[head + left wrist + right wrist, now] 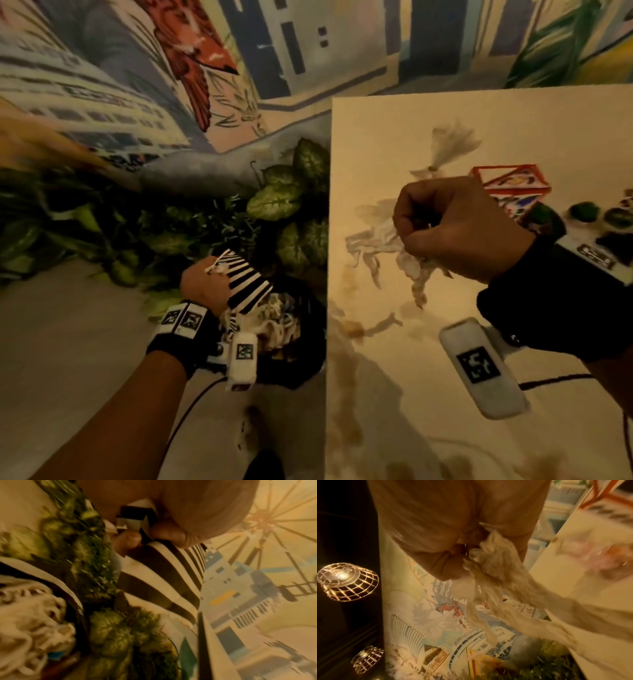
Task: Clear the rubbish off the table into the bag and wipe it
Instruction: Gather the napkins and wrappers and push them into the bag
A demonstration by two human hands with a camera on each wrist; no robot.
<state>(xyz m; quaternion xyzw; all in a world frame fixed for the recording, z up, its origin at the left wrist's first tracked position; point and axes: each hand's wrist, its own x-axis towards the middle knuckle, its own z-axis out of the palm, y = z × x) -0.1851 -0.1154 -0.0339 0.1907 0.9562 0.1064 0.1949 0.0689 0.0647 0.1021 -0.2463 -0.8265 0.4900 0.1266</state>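
Observation:
My left hand (214, 274) pinches a black-and-white striped paper carton (248, 279) by its top edge, beside the table and above the black rubbish bag (310, 363). In the left wrist view the thumb and fingers (127, 540) clamp the striped carton (154, 577). The bag holds crumpled white rubbish (274, 318). My right hand (419, 236) is clenched on a torn, soggy tissue (406, 265) that trails down onto the white table (394, 394). The right wrist view shows the tissue (496, 577) hanging in shreds from the fist (467, 551).
Brown stains (346, 383) run along the table's left edge and front. Another tissue scrap (448, 145) lies further back. A red-framed box (510, 188) and dark green items (584, 210) sit at the right. Leafy plants (291, 205) stand beside the table behind the bag.

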